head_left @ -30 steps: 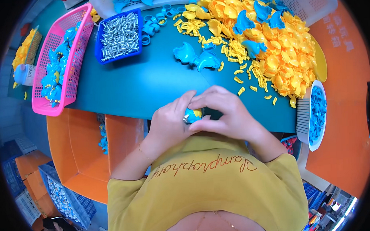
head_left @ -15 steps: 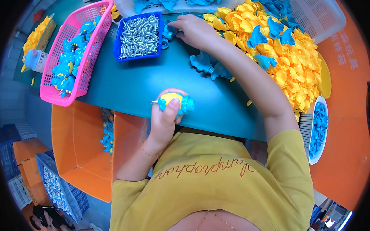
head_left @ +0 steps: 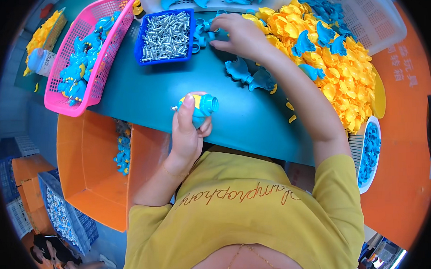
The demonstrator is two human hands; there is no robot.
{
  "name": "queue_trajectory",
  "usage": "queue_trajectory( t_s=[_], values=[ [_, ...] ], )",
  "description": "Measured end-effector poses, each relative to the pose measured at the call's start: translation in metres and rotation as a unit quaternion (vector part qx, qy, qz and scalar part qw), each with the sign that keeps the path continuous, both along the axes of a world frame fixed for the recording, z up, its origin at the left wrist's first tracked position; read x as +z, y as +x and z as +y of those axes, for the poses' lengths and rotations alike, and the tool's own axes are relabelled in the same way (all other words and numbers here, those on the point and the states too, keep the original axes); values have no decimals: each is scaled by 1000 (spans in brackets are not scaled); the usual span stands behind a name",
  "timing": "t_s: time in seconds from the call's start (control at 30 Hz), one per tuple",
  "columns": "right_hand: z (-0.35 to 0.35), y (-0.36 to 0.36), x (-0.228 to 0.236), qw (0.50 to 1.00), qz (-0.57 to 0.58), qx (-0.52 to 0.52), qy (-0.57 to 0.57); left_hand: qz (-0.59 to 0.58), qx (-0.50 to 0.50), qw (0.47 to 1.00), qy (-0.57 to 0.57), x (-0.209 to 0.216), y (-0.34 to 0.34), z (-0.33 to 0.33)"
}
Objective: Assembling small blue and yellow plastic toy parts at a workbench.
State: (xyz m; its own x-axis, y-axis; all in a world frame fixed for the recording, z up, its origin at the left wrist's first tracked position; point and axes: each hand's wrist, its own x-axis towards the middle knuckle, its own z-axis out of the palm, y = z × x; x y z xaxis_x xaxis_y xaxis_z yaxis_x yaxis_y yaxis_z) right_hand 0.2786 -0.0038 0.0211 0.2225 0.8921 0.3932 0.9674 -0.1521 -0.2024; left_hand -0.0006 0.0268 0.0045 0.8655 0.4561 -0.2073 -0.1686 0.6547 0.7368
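Observation:
My left hand is closed around a blue-and-yellow plastic toy body above the near edge of the green table. Its round, hollow neck points to the right, and a small metal piece sticks out on the left. Farther off, my right hand reaches over the table with thumb and fingers apart. Just left of its fingertips lie several small blue plastic rings. They sit beside a blue tray full of small silvery metal parts. Curved blue shell pieces rest on the table below my right forearm.
At the left, a pink basket holds blue-and-yellow toys. An orange bin stands below it. A large heap of yellow shells covers the right side, near a white basket. A white container holds small blue parts.
The toy in my left hand has tipped, so its neck opening now shows. My right hand has drawn slightly right from the rings, its fingers spread wider.

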Motion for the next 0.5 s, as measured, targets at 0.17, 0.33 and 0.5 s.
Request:
queue_trajectory(
  t_s=[0.17,0.33,0.5],
  values=[
    [-60,-56,49,949,312,42,-29,24,43,999,7,1,-1,3],
    [-101,-109,51,892,446,76,2,22,30,999,21,5,7,-8],
    [-117,-122,39,918,373,86,105,17,9,997,81,7,5,-10]
  ],
)
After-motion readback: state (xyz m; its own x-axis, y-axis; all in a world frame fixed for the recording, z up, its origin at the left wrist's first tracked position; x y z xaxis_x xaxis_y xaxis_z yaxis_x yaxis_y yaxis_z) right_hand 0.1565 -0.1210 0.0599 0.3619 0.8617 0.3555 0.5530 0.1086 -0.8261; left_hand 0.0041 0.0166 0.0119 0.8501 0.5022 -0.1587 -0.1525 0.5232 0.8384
